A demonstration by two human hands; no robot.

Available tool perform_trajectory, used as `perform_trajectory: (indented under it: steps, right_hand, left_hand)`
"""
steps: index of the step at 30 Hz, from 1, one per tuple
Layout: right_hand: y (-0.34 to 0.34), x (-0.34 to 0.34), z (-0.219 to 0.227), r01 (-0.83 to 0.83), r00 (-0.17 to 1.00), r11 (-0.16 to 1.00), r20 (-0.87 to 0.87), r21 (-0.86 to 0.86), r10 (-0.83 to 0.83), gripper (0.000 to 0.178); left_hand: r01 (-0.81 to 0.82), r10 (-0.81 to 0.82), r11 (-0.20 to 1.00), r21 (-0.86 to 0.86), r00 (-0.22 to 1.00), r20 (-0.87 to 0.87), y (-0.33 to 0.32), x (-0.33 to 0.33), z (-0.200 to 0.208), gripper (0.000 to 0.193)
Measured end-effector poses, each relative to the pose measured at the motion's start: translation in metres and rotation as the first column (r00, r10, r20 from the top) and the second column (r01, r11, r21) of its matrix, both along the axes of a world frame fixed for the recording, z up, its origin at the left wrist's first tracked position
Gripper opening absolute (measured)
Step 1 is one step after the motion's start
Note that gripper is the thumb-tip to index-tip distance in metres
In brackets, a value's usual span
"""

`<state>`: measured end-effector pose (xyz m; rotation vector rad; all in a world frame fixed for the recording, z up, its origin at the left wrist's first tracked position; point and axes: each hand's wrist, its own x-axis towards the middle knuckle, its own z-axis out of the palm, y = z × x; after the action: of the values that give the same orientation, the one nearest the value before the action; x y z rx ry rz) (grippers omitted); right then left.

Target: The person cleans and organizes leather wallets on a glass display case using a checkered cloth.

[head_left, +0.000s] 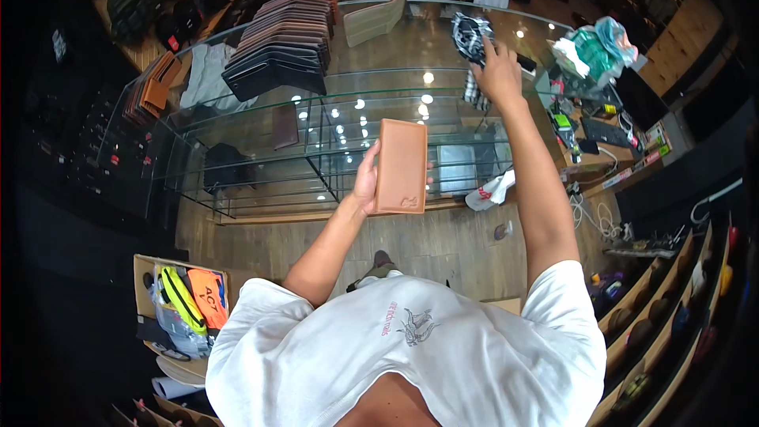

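My left hand (366, 182) grips a tan long wallet (402, 166), held upright in front of me with its flat face showing and a small dark mark near its lower corner. My right arm stretches out over the glass counter (395, 87). At its far right part, my right hand (500, 71) has its fingers closed on a crumpled black-and-white patterned cloth (470, 35). Part of that cloth is hidden by the fingers. A small dark item (525, 63) lies just right of this hand.
Rows of standing wallets (288, 39) fill the counter's left side, beside an open olive wallet (376, 19). Orange-brown wallets (158, 83) stand at the far left. A green plastic bag (597, 49) rests at right, above a cluttered desk. A box (141, 285) with bright pouches sits lower left.
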<state>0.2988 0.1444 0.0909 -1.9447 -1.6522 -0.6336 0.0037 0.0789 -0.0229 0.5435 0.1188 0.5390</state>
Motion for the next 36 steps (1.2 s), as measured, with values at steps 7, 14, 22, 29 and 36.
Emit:
perform_trajectory:
  steps: [7, 14, 22, 29, 36]
  right_hand:
    - [-0.032, -0.012, 0.015, -0.230, 0.870, 0.973, -0.445, 0.017, 0.213, 0.033]
    - [-0.124, -0.133, -0.062, -0.597, 0.773, 0.800, -0.303, -0.055, 0.557, 0.057]
    - [-0.130, -0.130, -0.107, -0.674, 0.708, 0.731, -0.374, -0.104, 0.599, 0.058]
    - [-0.117, -0.072, -0.095, -0.571, 0.731, 0.818, -0.414, 0.064, 0.542, 0.056]
    - [-0.156, -0.068, -0.085, -0.749, 0.574, 0.655, -0.395, 0.100, 0.717, 0.057]
  left_hand:
    - [-0.075, 0.075, 0.997, -0.008, 0.997, -0.026, 0.033, 0.007, -0.006, 0.079]
    - [-0.302, 0.348, 0.935, 0.187, 0.881, -0.320, 0.006, 0.030, 0.033, 0.065]
    - [-0.424, 0.428, 0.903, 0.063, 0.900, -0.079, -0.008, 0.043, -0.004, 0.061]
    - [-0.445, 0.447, 0.894, 0.050, 0.876, -0.181, -0.092, 0.102, 0.031, 0.065]
    - [-0.521, 0.522, 0.852, 0.042, 0.853, 0.001, -0.100, 0.107, 0.009, 0.055]
